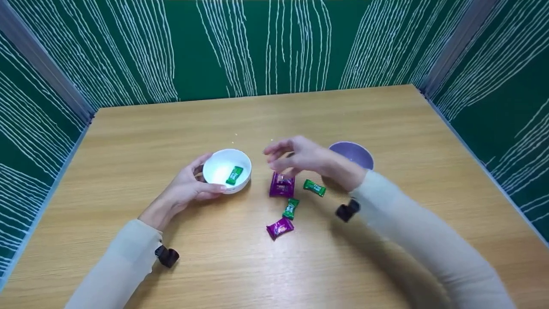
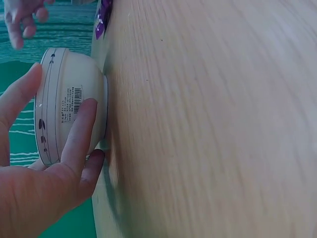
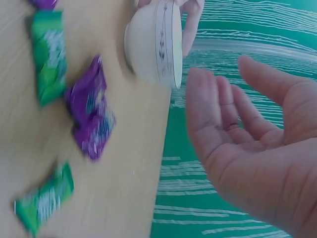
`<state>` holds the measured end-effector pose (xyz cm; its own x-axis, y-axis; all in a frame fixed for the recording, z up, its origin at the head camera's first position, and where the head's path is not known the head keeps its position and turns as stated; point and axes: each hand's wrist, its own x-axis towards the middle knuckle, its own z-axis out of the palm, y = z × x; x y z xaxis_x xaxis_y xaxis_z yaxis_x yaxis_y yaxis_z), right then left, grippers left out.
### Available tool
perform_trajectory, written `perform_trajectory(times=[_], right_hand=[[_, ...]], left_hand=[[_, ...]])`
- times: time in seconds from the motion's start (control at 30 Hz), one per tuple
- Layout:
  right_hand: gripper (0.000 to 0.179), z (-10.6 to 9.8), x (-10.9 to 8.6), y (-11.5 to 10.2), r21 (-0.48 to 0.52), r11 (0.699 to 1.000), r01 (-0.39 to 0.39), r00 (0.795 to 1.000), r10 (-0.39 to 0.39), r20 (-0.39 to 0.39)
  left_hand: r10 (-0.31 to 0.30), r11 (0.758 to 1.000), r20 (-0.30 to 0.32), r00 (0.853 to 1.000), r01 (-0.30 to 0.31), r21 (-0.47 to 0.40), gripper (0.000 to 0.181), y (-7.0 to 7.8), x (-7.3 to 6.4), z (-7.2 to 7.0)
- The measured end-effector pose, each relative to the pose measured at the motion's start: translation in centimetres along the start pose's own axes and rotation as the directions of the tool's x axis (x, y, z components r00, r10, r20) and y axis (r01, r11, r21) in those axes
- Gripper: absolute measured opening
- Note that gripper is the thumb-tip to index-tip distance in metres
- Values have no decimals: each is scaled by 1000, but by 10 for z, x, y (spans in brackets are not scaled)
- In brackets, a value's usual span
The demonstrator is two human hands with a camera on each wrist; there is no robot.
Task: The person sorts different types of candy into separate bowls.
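Note:
My left hand (image 1: 188, 183) grips a white bowl (image 1: 246, 182), with thumb and fingers spread around its side. Inside the bowl lies one green-wrapped candy (image 1: 234, 175). A printed barcode label (image 2: 75, 101) shows on the bowl's outer wall in the left wrist view. My right hand (image 1: 300, 154) hovers to the right of the bowl, fingers loosely bent and holding nothing. Below it on the table are purple-wrapped candies (image 1: 282, 185), partly overlapping. Close by lie a green candy (image 1: 314, 188), another green candy (image 1: 291, 208) and a purple candy (image 1: 280, 228).
A purple bowl (image 1: 354, 153) stands behind my right forearm, which hides part of it. The wooden table (image 1: 214, 266) ends at a green wall (image 1: 188, 51) with white streaks. Tiny pale specks lie beyond the white bowl.

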<state>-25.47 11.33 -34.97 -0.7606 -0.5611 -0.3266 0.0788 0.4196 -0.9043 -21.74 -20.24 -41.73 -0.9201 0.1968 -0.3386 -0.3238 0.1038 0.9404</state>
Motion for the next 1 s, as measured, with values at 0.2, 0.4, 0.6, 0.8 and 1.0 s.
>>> perform_trajectory(times=[0.2,0.4,0.6,0.8,1.0], right_hand=[[44,-19,-20,11,-228,972,-62,998,63,-3],[55,-27,-20,26,-363,924,-120,992,122,-15],[52,-23,-12,33,-408,893,-190,981,184,-54],[54,-10,-18,39,-598,796,-99,995,91,-43],[48,8,-28,50,-796,602,-63,994,-37,-107]], left_hand=[[6,1000,-9,1000,-6,5,116,0,0,0],[13,1000,-3,1000,-14,-26,115,-1,1,0],[10,1000,-12,1000,-10,-22,116,-3,3,2],[15,1000,-15,1000,-16,-14,115,-5,5,2],[13,1000,-22,1000,-13,-22,115,-4,4,0]])
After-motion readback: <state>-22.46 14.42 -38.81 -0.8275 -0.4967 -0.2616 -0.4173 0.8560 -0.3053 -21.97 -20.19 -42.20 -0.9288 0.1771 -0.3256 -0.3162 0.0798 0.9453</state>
